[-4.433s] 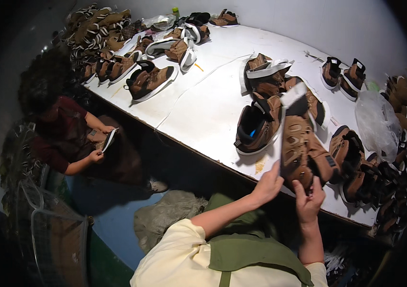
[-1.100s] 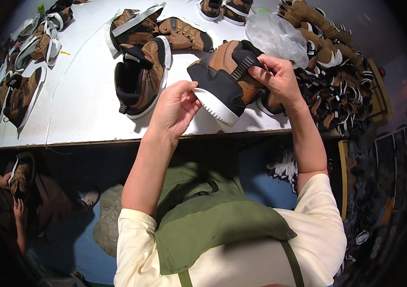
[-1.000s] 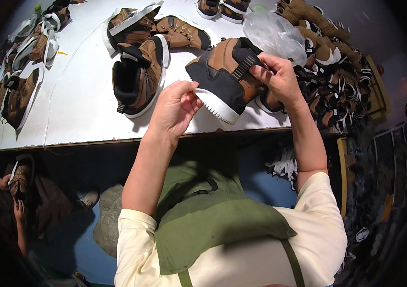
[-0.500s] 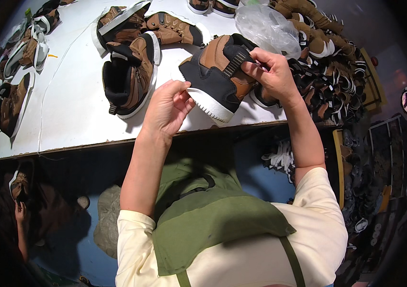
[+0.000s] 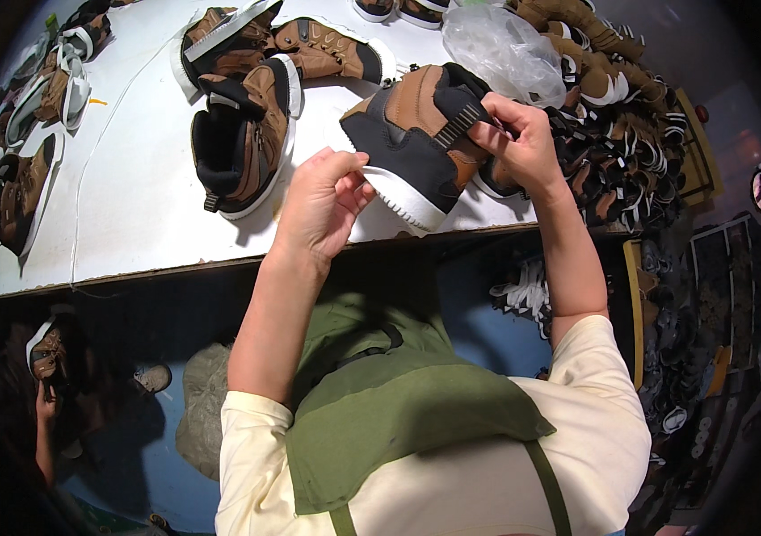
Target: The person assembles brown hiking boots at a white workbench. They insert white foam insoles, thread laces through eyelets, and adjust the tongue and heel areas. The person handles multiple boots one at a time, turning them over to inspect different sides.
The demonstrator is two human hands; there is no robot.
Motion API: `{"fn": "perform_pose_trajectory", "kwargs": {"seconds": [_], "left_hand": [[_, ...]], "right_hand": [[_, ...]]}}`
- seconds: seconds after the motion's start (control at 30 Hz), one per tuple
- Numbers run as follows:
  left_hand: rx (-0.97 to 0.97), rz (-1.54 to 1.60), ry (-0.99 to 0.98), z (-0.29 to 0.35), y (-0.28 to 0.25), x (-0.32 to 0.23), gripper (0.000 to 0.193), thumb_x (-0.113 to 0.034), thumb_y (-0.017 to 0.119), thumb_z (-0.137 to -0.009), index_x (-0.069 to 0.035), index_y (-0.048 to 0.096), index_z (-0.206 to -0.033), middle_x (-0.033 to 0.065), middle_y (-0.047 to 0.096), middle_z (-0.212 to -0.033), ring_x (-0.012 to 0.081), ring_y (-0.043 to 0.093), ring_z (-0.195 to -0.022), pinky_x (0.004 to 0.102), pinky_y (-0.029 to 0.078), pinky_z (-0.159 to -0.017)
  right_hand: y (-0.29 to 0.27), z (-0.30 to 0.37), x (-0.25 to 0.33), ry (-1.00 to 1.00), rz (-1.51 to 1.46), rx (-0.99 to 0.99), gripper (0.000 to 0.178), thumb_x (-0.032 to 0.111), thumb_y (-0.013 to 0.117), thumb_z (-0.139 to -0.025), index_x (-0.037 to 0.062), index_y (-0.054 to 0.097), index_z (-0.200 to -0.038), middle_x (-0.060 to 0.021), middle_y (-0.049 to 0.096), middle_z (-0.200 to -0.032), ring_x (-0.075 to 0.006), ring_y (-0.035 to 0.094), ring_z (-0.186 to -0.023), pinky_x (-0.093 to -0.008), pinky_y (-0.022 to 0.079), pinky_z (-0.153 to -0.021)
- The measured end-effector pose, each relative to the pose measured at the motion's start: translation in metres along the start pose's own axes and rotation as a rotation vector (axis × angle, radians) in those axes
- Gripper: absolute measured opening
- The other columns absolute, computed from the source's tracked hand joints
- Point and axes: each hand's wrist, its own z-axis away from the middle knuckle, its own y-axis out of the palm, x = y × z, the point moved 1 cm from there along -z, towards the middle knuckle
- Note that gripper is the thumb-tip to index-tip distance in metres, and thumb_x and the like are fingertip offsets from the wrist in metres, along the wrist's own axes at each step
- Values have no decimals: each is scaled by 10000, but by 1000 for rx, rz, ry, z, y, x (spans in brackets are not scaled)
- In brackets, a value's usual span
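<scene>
A brown and black high-top shoe [image 5: 416, 100] with a white sole is held tilted on its side above the table's front edge. My left hand [image 5: 322, 201] is closed, thumb and finger pinching the edge of the white sole [image 5: 405, 202]. With thumb and fingers, my right hand [image 5: 528, 147] grips the black ankle collar near the striped strip. Just left of the held shoe stands another brown and black shoe [image 5: 260, 134] with its opening facing up. Part of a further shoe [image 5: 498, 181] shows beneath my right hand.
More shoes [image 5: 322, 49] lie at the back of the white table [image 5: 139, 196] and along its left side. A clear plastic bag [image 5: 501, 54] sits beside a large heap of shoes [image 5: 626, 134] at right. Lower left, another person's hand [image 5: 46, 406] holds a shoe [image 5: 45, 353].
Both hands and the held shoe have shifted slightly right, and the shoe has turned a little. At lower left, the other person's shoe has turned and moved slightly right.
</scene>
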Motion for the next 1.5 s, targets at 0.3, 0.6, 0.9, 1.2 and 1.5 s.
{"fn": "perform_pose_trajectory", "kwargs": {"seconds": [0.3, 0.6, 0.9, 1.2, 1.5], "left_hand": [[26, -74, 26, 5, 11, 7, 145, -49, 656, -827, -68, 538, -909, -1, 580, -821, 48, 560, -644, 183, 532, -598], [3, -81, 27, 6, 16, 6, 109, -38, 637, -839, -51, 530, -842, 4, 544, -757, 52, 499, -611, 207, 514, -593], [6, -112, 44, 2, 11, 9, 59, -46, 601, -843, -43, 549, -869, -3, 562, -773, 39, 496, -607, 192, 502, -578], [51, -176, 100, 3, 6, 10, 120, -39, 607, -802, -37, 572, -917, 15, 580, -810, 80, 518, -655, 220, 457, -575], [95, -248, 226, -1, -10, 16, 154, -16, 607, -800, -31, 599, -953, -6, 577, -797, 50, 485, -641, 212, 409, -604]], "right_hand": [[-1, 15, -15, -73, -92, -55, 192, 186, 699, -842, 0, 652, -848, 32, 546, -734, -48, 451, -670, -207, 366, -609], [-3, 21, -18, -41, -102, -37, 150, 146, 677, -837, 1, 638, -834, 39, 533, -738, -46, 441, -671, -200, 356, -616], [2, 20, -14, -157, -45, -70, 153, 136, 700, -809, -2, 637, -831, 5, 558, -779, -65, 477, -688, -210, 377, -621], [3, 30, -11, -215, 56, -41, 158, 21, 722, -701, 10, 652, -843, -8, 549, -782, -92, 485, -659, -209, 374, -582], [19, 50, -33, -64, -87, 42, 252, -68, 607, -720, -5, 639, -962, -31, 601, -862, -77, 499, -692, -205, 406, -610]]}}
